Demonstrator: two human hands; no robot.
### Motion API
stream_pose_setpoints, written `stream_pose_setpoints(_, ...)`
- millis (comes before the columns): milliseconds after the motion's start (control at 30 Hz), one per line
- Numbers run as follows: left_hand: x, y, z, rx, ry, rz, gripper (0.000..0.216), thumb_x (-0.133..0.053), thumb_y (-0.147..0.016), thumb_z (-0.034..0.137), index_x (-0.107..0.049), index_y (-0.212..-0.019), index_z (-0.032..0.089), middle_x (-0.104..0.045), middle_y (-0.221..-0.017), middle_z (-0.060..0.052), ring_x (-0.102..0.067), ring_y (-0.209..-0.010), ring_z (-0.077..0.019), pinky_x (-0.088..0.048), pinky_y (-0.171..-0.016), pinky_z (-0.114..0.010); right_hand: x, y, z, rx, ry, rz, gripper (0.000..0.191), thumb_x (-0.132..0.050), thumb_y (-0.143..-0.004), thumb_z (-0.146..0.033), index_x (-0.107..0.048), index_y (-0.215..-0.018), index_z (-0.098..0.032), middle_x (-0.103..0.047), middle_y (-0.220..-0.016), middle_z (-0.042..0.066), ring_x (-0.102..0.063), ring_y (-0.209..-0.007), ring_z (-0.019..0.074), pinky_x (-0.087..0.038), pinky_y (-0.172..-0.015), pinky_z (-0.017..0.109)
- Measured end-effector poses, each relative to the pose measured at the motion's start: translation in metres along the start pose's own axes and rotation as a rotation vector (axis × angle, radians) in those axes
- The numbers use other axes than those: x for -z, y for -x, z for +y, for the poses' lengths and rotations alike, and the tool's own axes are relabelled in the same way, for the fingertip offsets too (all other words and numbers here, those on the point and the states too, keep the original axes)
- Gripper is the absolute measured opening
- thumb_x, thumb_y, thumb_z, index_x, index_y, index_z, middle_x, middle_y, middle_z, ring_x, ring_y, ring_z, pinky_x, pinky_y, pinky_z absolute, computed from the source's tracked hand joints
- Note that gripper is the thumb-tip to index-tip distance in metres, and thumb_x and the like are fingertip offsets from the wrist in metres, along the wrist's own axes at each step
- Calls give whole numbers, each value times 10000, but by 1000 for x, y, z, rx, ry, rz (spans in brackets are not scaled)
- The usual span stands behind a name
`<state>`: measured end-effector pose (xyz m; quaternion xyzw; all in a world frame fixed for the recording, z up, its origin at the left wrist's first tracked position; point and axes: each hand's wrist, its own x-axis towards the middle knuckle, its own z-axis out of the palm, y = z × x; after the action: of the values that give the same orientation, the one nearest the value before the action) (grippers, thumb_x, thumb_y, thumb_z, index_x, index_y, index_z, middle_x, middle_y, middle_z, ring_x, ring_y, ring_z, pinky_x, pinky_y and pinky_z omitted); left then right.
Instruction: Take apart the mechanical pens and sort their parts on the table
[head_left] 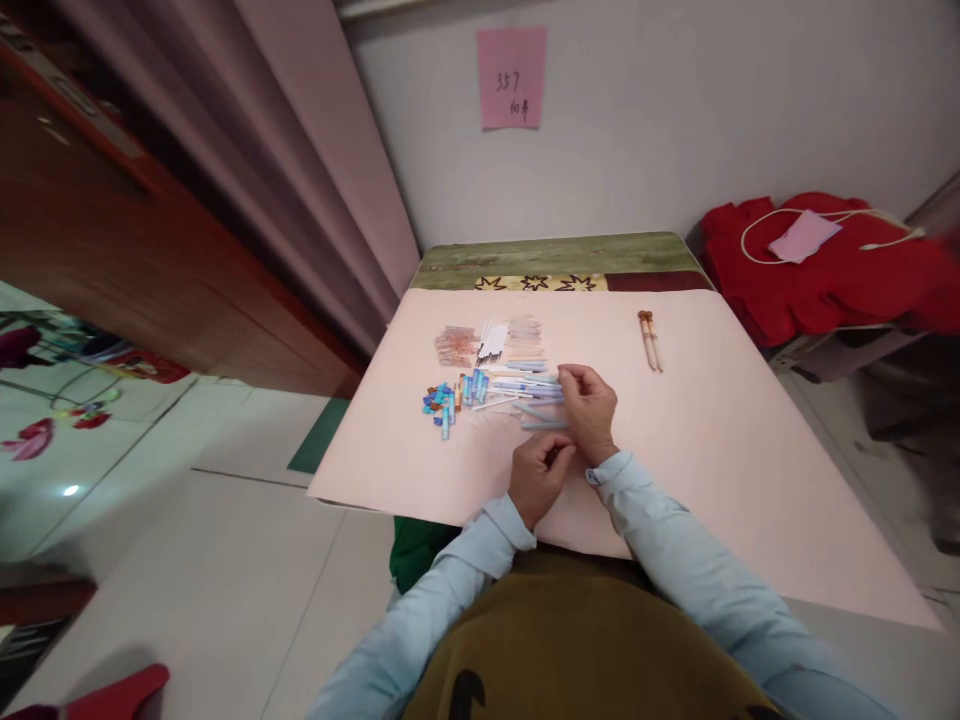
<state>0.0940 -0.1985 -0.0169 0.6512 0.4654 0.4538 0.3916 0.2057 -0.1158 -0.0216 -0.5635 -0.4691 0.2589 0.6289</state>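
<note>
My right hand (pixel 589 408) is closed in a pinch at the right end of a pile of pale blue pen barrels (pixel 525 387). Whatever its fingertips grip is too small to make out. Just below and to the left, my left hand (pixel 538 478) is curled, thumb against fingers, near the table's front edge; I cannot see what is in it. Left of the barrels lie blue printed tube pieces (pixel 475 387) and small blue and brown pieces (pixel 436 399). Behind them are thin white sticks with dark tips (pixel 492 342), resembling pen refills.
Two pens with brown tops (pixel 650 341) lie on the right of the pink-covered table (pixel 720 430). Reddish-brown sticks (pixel 456 346) and pale sticks (pixel 524 337) lie toward the back. A red cloth with a white cable (pixel 810 255) is beyond the right edge, a curtain (pixel 300 120) on the left.
</note>
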Motion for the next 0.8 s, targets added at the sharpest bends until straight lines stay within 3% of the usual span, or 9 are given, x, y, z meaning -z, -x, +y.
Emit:
stream_pose_setpoints(167, 31, 7, -11, 103, 92, 168, 141, -653, -842, 301, -699, -894, 179, -659, -733, -9, -560, -607, -118, -466, -593, -244, 5, 5, 17, 56, 111, 103, 308, -573, -892, -404, -733, -969, -153, -731, -853, 60, -649, -763, 176, -513, -734, 298)
stream_pose_setpoints(400, 125, 2, -38, 132, -36, 673, 179, -689, -784, 307, -671, -900, 172, -657, -769, -12, -592, -686, -131, -496, -679, -254, 9, 8, 21, 96, 257, 102, 335, -561, -894, -420, -748, -981, -157, -734, -836, 61, -640, -727, 179, -499, -715, 298)
stream_pose_setpoints(500, 155, -4, -47, 123, -165, 761, 181, -675, -777, 305, -672, -902, 175, -636, -769, -15, -577, -685, -142, -496, -685, -271, 8, 9, 19, 104, 288, 102, 313, -568, -883, -408, -755, -960, -169, -737, -829, 53, -644, -721, 177, -497, -723, 295)
stream_pose_setpoints(567, 167, -11, -50, 132, -285, 723, 148, -645, -784, 291, -683, -879, 185, -649, -854, -43, -598, -758, -168, -511, -765, -314, 8, 8, 19, 82, 300, 123, 306, -575, -873, -401, -758, -953, -169, -737, -815, 52, -648, -719, 180, -499, -729, 299)
stream_pose_setpoints(667, 174, -27, -45, 179, -536, 502, 193, -651, -755, 251, -709, -937, 222, -650, -1117, -93, -583, -1105, -257, -451, -1000, -416, 8, 6, 21, 45, 310, 147, 306, -588, -855, -399, -763, -945, -164, -738, -799, 55, -650, -714, 187, -501, -735, 307)
stream_pose_setpoints(733, 174, -40, -38, 227, -708, 284, 430, -706, -696, 249, -680, -1125, 259, -501, -1428, -109, -417, -1357, -327, -340, -1114, -493, 8, 6, 22, 37, 313, 149, 302, -594, -845, -396, -766, -939, -166, -739, -796, 53, -650, -713, 187, -500, -741, 308)
stream_pose_setpoints(800, 173, -53, -33, 259, -858, 62, 673, -759, -635, 274, -594, -1287, 275, -270, -1607, -115, -226, -1473, -390, -241, -1157, -555, 9, 6, 23, 37, 315, 152, 302, -595, -841, -398, -768, -934, -168, -740, -799, 53, -650, -716, 186, -499, -747, 309)
